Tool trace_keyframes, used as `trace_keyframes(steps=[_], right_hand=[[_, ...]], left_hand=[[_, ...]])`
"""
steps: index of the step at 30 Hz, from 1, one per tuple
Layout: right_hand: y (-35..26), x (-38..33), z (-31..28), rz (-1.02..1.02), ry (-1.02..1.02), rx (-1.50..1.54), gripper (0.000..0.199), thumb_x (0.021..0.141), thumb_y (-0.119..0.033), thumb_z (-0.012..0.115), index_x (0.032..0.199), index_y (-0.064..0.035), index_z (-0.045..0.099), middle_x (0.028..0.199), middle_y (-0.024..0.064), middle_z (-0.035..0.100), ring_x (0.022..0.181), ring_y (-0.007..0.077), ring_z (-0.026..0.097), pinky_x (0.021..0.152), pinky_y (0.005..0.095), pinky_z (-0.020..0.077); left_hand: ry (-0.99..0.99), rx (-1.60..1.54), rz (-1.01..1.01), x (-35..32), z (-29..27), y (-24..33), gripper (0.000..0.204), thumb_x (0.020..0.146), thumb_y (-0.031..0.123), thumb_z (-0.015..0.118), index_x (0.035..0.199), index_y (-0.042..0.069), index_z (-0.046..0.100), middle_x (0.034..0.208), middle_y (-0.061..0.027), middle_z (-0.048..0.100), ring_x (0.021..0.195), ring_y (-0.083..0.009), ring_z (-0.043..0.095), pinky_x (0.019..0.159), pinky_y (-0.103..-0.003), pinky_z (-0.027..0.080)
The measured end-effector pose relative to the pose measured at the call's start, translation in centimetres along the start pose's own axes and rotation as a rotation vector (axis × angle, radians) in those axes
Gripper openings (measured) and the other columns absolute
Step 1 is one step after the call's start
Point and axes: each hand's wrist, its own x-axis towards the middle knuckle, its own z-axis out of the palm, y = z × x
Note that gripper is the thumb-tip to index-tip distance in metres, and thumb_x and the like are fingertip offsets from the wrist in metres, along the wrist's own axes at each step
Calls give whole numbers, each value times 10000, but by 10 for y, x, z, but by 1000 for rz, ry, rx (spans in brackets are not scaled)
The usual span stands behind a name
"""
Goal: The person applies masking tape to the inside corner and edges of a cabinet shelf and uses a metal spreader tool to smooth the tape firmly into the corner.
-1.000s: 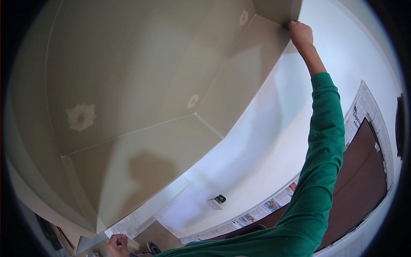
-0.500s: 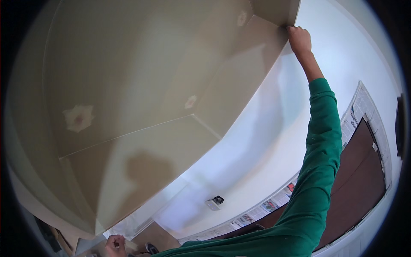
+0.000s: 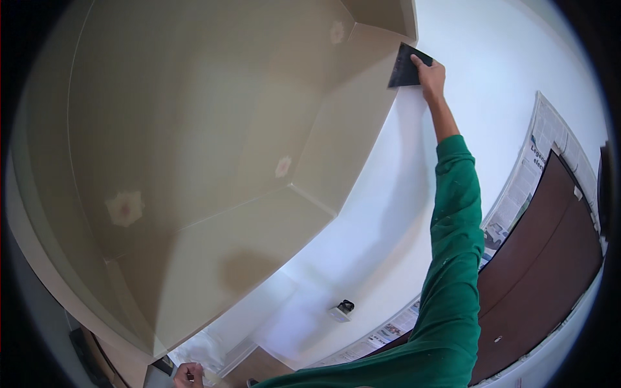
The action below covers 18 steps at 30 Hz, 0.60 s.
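Ceiling recess (image 3: 194, 129): beige, matt, faceted into flat panels meeting at crisp angles; three pale round patches of filler show on it. Fills the view from 9 to 12 o'clock.

Wall (image 3: 414, 213): white, smooth, running from centre toward 1 o'clock, meeting the beige edge in a straight line.

Door (image 3: 543, 271): dark brown, glossy, at 4 o'clock, its frame masked with newspaper strips (image 3: 517, 187).

Wall fitting (image 3: 341, 310): small white box with dark part, at 6 o'clock.

Scraper blade (image 3: 404, 66): dark, thin, flat, roughly trapezoid, at 1 o'clock, its edge laid against the junction of white wall and beige recess. Judged light, stiff with slight flex, sharp-edged; best gripped at the rear edge, away from the working edge.

Right hand (image 3: 432, 77): arm in green sleeve raised full length; fingers closed on the blade's rear edge, pinching it.

Left hand (image 3: 187, 374): low at 7 o'clock, partly cut off; curled, contents cannot be told.
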Motion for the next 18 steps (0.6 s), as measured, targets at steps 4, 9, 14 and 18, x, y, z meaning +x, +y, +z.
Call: trace_keyframes(steps=[4,9,14,18], right_hand=[[-15,-23,22,-9,166,-70,393,799,-342,814,947,20,769,885,222,750,833,358,736,784,421,562],[-26,-26,42,-17,309,-101,402,785,-319,824,856,66,732,848,258,729,826,407,725,800,460,561],[-31,-22,50,54,293,-128,433,792,-332,827,881,81,734,882,271,729,840,412,726,813,456,564],[-31,-21,54,55,327,-131,428,790,-327,829,853,83,727,878,275,727,837,419,725,815,459,565]], left_hand=[[-3,8,8,-4,-5,13,206,989,159,643,991,-42,688,834,-116,680,741,-180,610,688,-330,497],[-13,14,19,-8,-1,9,186,996,141,622,1004,-35,682,841,-115,669,747,-184,589,703,-327,488],[-34,-28,2,-13,3,-3,186,1011,129,601,1000,-45,667,842,-108,656,754,-182,583,710,-323,489],[-47,-53,11,-12,5,-11,195,1019,126,593,998,-56,661,849,-100,649,765,-179,582,715,-326,492]])
